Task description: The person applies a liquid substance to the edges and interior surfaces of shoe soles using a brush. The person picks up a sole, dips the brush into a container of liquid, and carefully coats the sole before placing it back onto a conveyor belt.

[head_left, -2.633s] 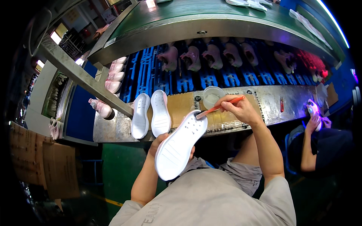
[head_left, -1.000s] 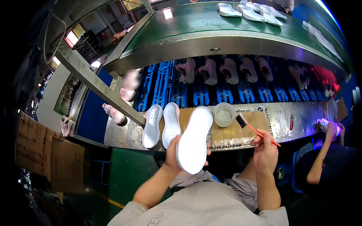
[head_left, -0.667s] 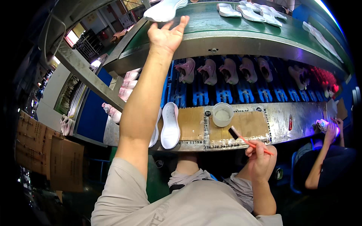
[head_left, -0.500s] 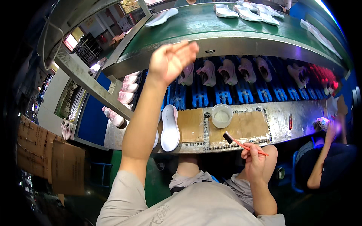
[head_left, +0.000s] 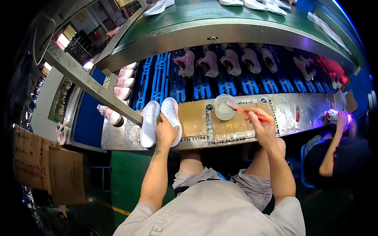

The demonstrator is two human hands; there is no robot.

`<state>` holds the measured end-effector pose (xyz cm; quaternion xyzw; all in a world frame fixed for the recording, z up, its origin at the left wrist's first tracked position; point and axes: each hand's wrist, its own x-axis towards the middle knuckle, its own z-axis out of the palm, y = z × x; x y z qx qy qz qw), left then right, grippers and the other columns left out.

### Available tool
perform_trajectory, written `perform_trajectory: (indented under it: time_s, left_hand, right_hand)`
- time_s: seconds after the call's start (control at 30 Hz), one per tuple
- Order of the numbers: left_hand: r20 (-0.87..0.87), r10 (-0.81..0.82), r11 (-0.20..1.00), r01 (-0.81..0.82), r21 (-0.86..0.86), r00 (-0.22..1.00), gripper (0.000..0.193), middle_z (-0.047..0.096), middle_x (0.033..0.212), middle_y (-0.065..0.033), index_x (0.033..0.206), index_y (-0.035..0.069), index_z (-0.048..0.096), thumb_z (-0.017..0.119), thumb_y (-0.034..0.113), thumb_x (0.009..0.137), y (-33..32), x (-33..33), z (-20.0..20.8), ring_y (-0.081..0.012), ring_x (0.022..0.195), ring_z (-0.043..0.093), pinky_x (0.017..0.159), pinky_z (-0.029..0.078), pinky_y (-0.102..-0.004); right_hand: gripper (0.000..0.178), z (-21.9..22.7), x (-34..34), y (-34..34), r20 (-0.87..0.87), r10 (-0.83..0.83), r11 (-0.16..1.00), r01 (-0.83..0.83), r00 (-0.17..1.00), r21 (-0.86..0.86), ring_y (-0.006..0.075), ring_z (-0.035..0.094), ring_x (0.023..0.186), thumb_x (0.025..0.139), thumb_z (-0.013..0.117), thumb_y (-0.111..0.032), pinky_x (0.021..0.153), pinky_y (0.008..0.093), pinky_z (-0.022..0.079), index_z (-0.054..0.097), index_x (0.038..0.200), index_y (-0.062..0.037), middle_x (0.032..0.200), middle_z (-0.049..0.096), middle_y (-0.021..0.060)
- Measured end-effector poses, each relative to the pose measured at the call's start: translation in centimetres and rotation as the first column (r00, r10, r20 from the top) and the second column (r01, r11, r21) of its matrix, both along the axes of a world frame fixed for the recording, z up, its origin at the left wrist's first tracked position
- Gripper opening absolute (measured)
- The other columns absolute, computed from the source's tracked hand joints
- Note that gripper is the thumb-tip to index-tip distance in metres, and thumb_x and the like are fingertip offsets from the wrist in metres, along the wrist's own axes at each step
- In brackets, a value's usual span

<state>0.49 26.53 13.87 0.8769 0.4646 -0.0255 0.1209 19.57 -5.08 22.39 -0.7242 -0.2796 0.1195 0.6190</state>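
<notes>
Two white shoe soles lie side by side near the bench's left part: a left-hand sole (head_left: pixel 148 128) and a right-hand sole (head_left: pixel 170 109). My left hand (head_left: pixel 166 131) is closed on the right-hand sole, with its fingers at the edge between the two. In my right hand (head_left: pixel 262 126) is a brush with a red-orange handle (head_left: pixel 255 113), pinched near its middle. The brush's head is inside a white plastic cup (head_left: pixel 225 115), so its bristles are hidden. The cup stands on brown cardboard (head_left: pixel 245 129) taped to the bench.
Beyond the metal bench (head_left: pixel 286 114), pink shoe uppers (head_left: pixel 208 64) sit on a blue conveyor (head_left: pixel 157 80). Overhead is a green belt (head_left: pixel 189 17) carrying white soles. A slanted metal post (head_left: pixel 92 86) crosses at left. A co-worker's hand (head_left: pixel 343 121) works at far right.
My left hand has come down from the raised position onto the right-hand sole. My right hand has brought the brush up and its head into the cup.
</notes>
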Motion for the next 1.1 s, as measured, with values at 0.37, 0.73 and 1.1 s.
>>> perform_trajectory:
  time_s: [0.37,0.73,1.1]
  left_hand:
    - [0.233,0.88,-0.095,0.636,-0.766,0.413,0.066,0.06,0.136,-0.0268,0.146,-0.002,0.047,0.057,0.037,0.094,-3.5,-6.6,-2.7,-0.043,0.125,0.06,0.104,0.051,-0.0534]
    - [0.306,0.872,-0.132,0.785,-0.605,0.382,0.086,0.041,0.156,-0.0315,0.158,0.0,0.034,0.064,0.047,0.092,-6.4,-8.5,-0.3,-0.0493,0.142,0.044,0.115,0.04,-0.056]
    - [0.585,0.618,0.025,0.73,-0.683,0.526,0.11,0.054,0.144,-0.011,0.157,-0.002,0.029,0.09,0.045,0.078,-5.2,-5.5,2.9,-0.0238,0.133,0.054,0.112,0.044,-0.0376]
  right_hand:
    - [0.022,1.2,3.2,2.9,0.226,0.018,0.975,0.034,0.974,-0.221,0.0232,0.073,0.073,0.099,0.065,-0.02,0.068,0.0321,0.054,0.075,0.104,-0.0012,0.08,0.075,0.012]
    - [0.022,0.7,3.3,5.0,0.184,0.013,0.967,0.035,0.983,-0.252,0.0239,0.072,0.072,0.097,0.065,-0.023,0.069,0.0334,0.053,0.076,0.1,-0.003,0.079,0.074,0.0124]
    - [0.02,1.9,-0.3,3.0,0.044,0.291,0.956,-0.292,0.956,0.017,0.0138,0.069,0.085,0.101,0.06,-0.008,0.078,0.0276,0.054,0.075,0.109,0.003,0.091,0.075,0.008]
